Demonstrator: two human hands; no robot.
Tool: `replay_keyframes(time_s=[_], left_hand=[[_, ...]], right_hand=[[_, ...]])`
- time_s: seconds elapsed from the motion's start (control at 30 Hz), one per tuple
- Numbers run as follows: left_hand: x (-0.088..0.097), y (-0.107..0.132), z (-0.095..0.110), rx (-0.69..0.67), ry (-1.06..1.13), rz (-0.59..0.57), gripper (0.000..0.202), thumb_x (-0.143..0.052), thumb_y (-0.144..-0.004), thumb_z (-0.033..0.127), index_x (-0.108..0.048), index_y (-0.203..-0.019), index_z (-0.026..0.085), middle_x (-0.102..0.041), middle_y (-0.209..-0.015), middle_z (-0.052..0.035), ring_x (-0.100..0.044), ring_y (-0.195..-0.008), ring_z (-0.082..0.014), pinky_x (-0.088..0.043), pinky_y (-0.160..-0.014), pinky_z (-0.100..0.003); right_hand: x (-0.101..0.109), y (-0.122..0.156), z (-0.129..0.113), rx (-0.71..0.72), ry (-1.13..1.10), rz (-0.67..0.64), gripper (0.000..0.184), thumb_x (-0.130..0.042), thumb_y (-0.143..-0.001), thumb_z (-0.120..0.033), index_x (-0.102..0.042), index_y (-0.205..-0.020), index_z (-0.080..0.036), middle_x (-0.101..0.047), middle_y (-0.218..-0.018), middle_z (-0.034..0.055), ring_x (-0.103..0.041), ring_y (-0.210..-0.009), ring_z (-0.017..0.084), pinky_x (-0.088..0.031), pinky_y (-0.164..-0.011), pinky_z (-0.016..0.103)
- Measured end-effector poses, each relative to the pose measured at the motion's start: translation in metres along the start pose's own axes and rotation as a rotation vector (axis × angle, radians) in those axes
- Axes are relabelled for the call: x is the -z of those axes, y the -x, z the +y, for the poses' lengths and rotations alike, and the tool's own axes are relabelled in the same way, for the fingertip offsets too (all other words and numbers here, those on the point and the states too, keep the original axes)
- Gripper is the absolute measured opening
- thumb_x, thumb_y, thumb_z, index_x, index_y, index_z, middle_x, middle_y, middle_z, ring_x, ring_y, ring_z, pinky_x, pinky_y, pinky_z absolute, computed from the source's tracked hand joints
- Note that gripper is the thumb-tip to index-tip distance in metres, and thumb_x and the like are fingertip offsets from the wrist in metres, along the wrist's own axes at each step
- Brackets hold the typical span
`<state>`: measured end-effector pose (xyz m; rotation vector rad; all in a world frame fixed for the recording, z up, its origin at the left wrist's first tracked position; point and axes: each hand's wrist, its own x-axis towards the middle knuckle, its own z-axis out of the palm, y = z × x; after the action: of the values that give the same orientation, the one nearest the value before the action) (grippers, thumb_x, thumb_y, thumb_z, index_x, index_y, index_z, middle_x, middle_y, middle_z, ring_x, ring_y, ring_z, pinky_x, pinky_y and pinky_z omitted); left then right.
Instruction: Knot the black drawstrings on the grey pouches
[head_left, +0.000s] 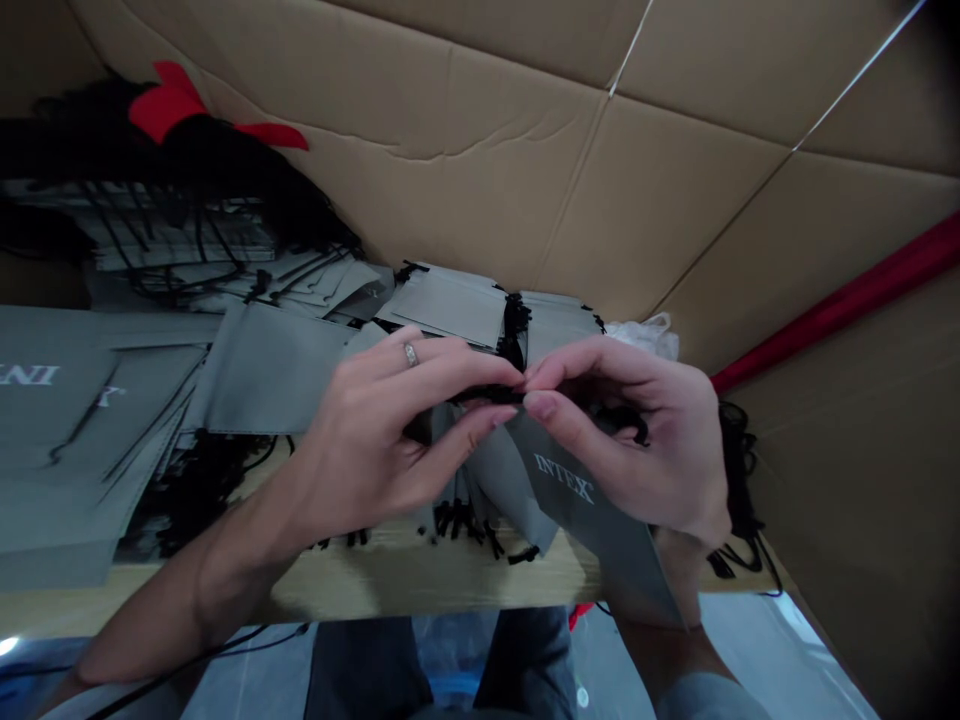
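Note:
Both my hands meet at the middle of the view over a grey fabric pouch [577, 500] printed with white letters. My left hand [390, 420], wearing a ring, pinches the pouch's black drawstring [487, 396] at its top edge. My right hand [622, 430] pinches the same top edge from the other side, and the pouch hangs down below it. Black cord ends dangle beneath my hands.
Stacks of the same grey pouches [262, 370] with black cords lie on the wooden table [420, 580], left and behind my hands. Cardboard walls [600, 170] surround the table. A red bar [840, 300] runs along the right wall. A red and black item [172, 110] sits at the back left.

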<state>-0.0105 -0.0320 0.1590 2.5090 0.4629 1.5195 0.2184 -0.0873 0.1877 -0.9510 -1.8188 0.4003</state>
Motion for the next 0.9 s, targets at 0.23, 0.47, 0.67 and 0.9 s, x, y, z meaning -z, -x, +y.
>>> replay_keyframes(time_s=[0.23, 0.47, 0.67, 0.9], left_hand=[[-0.001, 0.003, -0.003, -0.07, -0.089, -0.006, 0.026, -0.08, -0.1, 0.016, -0.076, -0.121, 0.03, -0.083, -0.096, 0.0003, -0.075, -0.079, -0.0211, -0.052, -0.077, -0.04], [0.003, 0.004, 0.001, -0.046, -0.047, -0.035, 0.021, -0.079, -0.103, 0.013, -0.073, -0.12, 0.024, -0.082, -0.101, 0.0001, -0.075, -0.084, -0.016, -0.055, -0.082, -0.033], [0.006, 0.003, 0.004, 0.027, -0.039, -0.094, 0.011, -0.075, -0.111, 0.022, -0.074, -0.122, 0.022, -0.081, -0.101, -0.0001, -0.075, -0.086, -0.0139, -0.059, -0.082, -0.027], [0.006, 0.002, 0.0, 0.036, 0.005, -0.063, 0.011, -0.074, -0.111, 0.022, -0.074, -0.122, 0.024, -0.082, -0.101, -0.0005, -0.077, -0.084, -0.0145, -0.059, -0.075, -0.027]], right_hand=[[-0.002, 0.001, 0.002, -0.022, 0.004, -0.019, 0.008, -0.083, -0.101, -0.016, -0.08, -0.096, -0.022, -0.083, -0.086, -0.001, -0.071, -0.067, 0.011, -0.057, -0.057, 0.022], [-0.003, -0.001, 0.001, -0.078, -0.102, -0.056, 0.009, -0.081, -0.103, -0.019, -0.078, -0.094, -0.021, -0.081, -0.085, -0.0006, -0.071, -0.066, 0.011, -0.055, -0.055, 0.021], [0.001, 0.0, 0.003, -0.158, -0.213, -0.048, 0.016, -0.096, -0.095, -0.022, -0.081, -0.097, -0.022, -0.082, -0.091, 0.0001, -0.073, -0.074, 0.013, -0.057, -0.063, 0.023], [0.008, 0.003, 0.003, -0.148, -0.252, -0.079, 0.015, -0.093, -0.097, -0.02, -0.082, -0.108, -0.023, -0.084, -0.1, 0.0009, -0.077, -0.082, 0.014, -0.059, -0.067, 0.024]])
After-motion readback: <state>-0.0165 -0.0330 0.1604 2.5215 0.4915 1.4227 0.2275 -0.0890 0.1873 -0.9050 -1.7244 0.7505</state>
